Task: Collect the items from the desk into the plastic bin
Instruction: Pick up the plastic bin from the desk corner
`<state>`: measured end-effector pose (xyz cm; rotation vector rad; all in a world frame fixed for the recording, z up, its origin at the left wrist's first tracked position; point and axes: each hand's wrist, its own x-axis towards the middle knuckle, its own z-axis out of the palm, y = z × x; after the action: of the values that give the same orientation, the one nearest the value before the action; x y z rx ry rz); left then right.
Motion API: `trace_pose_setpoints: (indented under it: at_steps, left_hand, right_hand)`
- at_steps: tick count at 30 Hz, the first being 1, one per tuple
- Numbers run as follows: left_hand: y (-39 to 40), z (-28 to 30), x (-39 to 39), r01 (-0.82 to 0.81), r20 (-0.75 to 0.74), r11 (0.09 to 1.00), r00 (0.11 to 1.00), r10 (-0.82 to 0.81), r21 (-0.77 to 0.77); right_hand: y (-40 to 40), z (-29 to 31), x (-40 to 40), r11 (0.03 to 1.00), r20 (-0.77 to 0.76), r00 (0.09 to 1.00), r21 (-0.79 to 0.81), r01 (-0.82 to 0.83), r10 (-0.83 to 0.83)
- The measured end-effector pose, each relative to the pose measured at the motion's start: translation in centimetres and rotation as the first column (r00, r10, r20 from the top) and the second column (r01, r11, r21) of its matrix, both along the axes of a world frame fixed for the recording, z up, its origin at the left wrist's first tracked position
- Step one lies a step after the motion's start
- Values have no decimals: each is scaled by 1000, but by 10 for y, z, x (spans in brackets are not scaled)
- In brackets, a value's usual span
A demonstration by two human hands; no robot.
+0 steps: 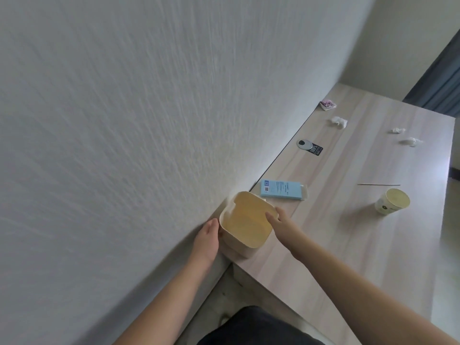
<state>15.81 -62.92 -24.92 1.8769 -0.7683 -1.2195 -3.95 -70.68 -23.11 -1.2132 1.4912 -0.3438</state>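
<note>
A cream plastic bin (pixel 245 220) stands at the near left corner of the desk (pixel 348 220), against the wall, and nothing shows inside it. My left hand (pixel 207 239) presses on its left wall. My right hand (pixel 280 221) grips its right rim, fingers over the edge. Spread over the desk are a light blue box (pixel 282 190), a paper cup (pixel 392 201), a thin stick (pixel 378 184), a black tag (pixel 315 149) beside a round cable grommet (pixel 304 143), three crumpled tissues (pixel 339 122) (pixel 398 130) (pixel 410 141), and a small pink-and-white item (pixel 328 105).
A textured white wall (pixel 149 120) runs along the desk's left side. A dark curtain (pixel 443 90) hangs at the far right. The floor (pixel 231 295) and my dark trousers (pixel 254 327) show below the desk's near edge.
</note>
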Motion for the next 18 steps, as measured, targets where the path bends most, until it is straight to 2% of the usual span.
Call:
trace_pose_setpoints:
  at_steps: [3,5,7,10,15,18]
  left_hand:
    - [3,1,-11,63,-123,996,991,-55,65]
    - [8,2,-17,143,-151,984,980,-126,106]
    - [12,3,-20,207,-119,967,974,-190,146]
    - [8,4,-20,214,-12,958,976,-215,191]
    - [-14,9,-23,264,115,951,952,-283,159]
    - [-30,4,-23,288,91,948,949,-301,135]
  right_hand:
    - [2,-2,-14,1000,27,999,21,21,-22]
    - [4,-4,-22,999,32,999,29,23,-24]
    - [8,-7,-31,999,49,998,38,28,-30]
    - [13,-9,-38,997,91,994,54,56,-60]
    - [30,-13,-40,971,107,968,105,214,-225]
    - [42,-12,-40,967,153,958,120,227,-243]
